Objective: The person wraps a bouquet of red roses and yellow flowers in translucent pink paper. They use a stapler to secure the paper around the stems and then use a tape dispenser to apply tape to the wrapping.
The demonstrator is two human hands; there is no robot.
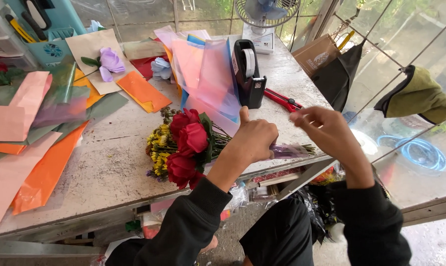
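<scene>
Two hands work on a bunch of red roses (pixel 187 148) lying on the worn table (pixel 109 167) near the front edge. The left hand (pixel 255 140) has its fingers curled tight around the stems (pixel 292 150), thumb up. The right hand (pixel 321 129) pinches something too thin to see, maybe tape, so the stems look gathered but not yet wrapped in paper.

Bare bench (pixel 109 162) lies open left of the bouquet (pixel 183 145), between it and the orange paper sheets (pixel 45 172). Behind the hands, the black tape dispenser (pixel 247 74), red cutters (pixel 282 100) and pink film sheets (pixel 208 79) crowd the way
</scene>
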